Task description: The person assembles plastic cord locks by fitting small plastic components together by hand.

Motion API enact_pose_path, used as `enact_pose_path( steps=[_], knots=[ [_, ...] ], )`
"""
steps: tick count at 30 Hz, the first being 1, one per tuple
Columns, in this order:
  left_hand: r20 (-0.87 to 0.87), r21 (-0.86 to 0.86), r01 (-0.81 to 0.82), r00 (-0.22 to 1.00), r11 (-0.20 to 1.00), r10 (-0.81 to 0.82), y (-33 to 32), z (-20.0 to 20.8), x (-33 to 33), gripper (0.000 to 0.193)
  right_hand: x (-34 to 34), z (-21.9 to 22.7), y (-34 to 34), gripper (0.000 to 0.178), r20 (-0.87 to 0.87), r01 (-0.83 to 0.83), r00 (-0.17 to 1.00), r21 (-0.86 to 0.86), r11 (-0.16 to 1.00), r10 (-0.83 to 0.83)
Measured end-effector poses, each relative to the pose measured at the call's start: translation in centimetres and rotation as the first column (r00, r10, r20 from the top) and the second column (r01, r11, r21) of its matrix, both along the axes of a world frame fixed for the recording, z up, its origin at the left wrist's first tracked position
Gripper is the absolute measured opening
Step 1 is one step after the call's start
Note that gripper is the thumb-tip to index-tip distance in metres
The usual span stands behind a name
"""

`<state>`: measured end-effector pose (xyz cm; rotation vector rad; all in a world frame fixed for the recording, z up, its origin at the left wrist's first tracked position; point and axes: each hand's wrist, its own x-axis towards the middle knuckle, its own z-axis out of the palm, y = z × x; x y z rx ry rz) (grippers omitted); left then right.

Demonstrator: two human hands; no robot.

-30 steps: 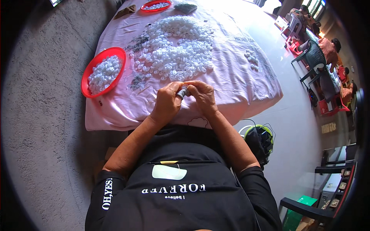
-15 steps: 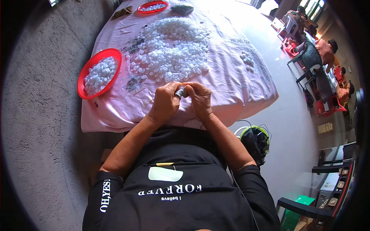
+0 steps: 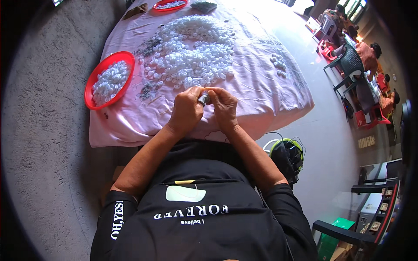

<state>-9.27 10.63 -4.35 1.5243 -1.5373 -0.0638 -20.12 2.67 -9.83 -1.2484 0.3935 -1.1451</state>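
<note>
My left hand point(image 3: 187, 108) and my right hand point(image 3: 225, 108) meet over the near part of the table, fingertips touching. Both are closed in a pinch around something too small and too covered to make out. A dark grey band or wrap point(image 3: 203, 100) shows between them, by the left fingers. Just beyond my hands spreads a large heap of small white oval plastic pieces point(image 3: 191, 63). Small dark grey bits point(image 3: 149, 90) lie in a loose pile at the heap's near left, and more dark bits point(image 3: 149, 47) lie farther back.
A red basin point(image 3: 132, 78) of white pieces stands at the table's left edge; another red basin point(image 3: 186, 5) is at the back beside a dark bag point(image 3: 203, 7). Some white pieces point(image 3: 278, 63) lie apart on the right. A pink cloth point(image 3: 257, 93) covers the table. People sit working at far right.
My hands stay pinched together, with only slight finger movement. The whole view has shifted a little, so the table and basin appear slightly higher and more to the left.
</note>
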Motion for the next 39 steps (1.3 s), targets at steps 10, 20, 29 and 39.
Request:
enact_pose_path(
  steps=[10, 20, 29, 39],
  knots=[
    [0.001, 0.021, 0.028, 1.0, 0.999, -0.028, 0.3, -0.3, 0.5, 0.034, 0.2, -0.1, -0.1, 0.014, -0.009, 0.001, 1.0, 0.062, 0.998, 0.0],
    [-0.019, 0.061, 0.054, 0.998, 0.997, -0.053, 0.2, 0.5, 0.7, 0.024, 0.1, -0.1, -0.2, 0.015, -0.01, -0.016, 1.0, 0.06, 0.998, 0.017],
    [0.055, 0.063, 0.022, 0.998, 0.998, -0.025, 0.0, 0.0, 1.0, 0.031, -0.1, 0.0, -0.3, 0.015, -0.016, -0.058, 0.998, 0.052, 0.997, 0.059],
    [0.034, 0.123, 0.034, 0.999, 0.992, -0.039, 0.3, 0.3, 1.0, 0.032, -0.5, -0.1, -0.5, 0.018, -0.012, -0.13, 0.991, 0.09, 0.987, 0.131]
  ],
)
